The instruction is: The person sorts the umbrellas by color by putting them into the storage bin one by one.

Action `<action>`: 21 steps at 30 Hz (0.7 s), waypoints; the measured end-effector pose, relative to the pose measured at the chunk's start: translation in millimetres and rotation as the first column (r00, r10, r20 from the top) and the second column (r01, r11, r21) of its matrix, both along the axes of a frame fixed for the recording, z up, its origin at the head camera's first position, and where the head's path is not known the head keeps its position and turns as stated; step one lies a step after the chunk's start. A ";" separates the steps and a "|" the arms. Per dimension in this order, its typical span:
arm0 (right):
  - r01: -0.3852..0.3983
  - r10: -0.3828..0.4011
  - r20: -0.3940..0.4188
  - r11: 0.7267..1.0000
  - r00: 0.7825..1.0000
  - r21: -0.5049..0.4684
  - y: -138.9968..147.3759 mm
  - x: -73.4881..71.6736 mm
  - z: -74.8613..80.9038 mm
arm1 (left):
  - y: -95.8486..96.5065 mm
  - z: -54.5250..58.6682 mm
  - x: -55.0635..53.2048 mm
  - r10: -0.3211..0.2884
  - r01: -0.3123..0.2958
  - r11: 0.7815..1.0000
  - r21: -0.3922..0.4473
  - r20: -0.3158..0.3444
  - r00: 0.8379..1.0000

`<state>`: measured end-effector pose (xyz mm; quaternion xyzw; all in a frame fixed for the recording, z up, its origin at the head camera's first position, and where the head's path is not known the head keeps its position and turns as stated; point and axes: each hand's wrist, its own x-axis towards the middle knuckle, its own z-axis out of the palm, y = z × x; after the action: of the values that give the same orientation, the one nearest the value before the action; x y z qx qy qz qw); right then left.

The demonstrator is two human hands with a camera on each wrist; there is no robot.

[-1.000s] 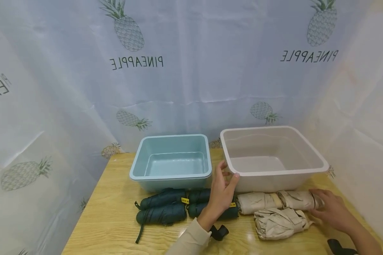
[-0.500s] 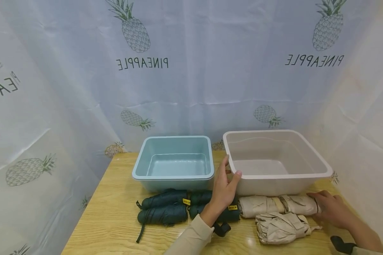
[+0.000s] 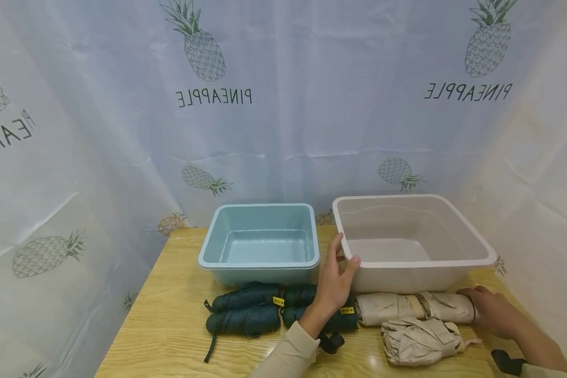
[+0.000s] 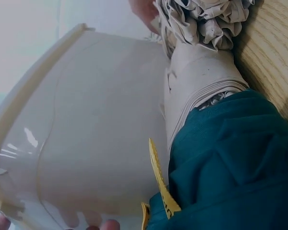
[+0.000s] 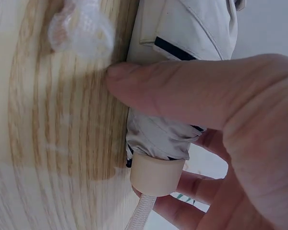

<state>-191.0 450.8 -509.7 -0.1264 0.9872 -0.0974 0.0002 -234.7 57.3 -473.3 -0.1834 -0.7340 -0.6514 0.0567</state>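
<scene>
Your left hand (image 3: 334,284), fingers spread, touches smooth tub (image 3: 406,278) at eight o'clock; right hand (image 3: 496,314) grips creased-cloth umbrella (image 3: 448,307) at tub's five o'clock.

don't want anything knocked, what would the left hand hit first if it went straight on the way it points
Probably the greyish-beige tub, at its near left corner, right by the left hand; whether they already touch is hard to tell.

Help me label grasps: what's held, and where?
Right hand: back-right beige umbrella, by its handle end. Left hand: at beige basin's near-left corner; grip unclear.
</scene>
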 end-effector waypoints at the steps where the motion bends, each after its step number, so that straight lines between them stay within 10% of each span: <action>1: 0.000 0.000 0.005 1.000 1.000 -0.005 0.5 -0.1 0.1 | 0.1 -0.2 0.2 0.002 -0.002 1.000 -0.002 0.003 1.000; 21: 0.002 -0.006 -0.151 1.000 0.989 -0.029 17.8 9.9 -5.2 | 0.0 -0.9 1.7 0.021 -0.020 0.999 -0.037 0.017 1.000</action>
<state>-181.1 468.6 -514.9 -0.1315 0.9831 -0.1019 -0.0766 -233.0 57.3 -474.1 -0.1710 -0.7481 -0.6389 0.0536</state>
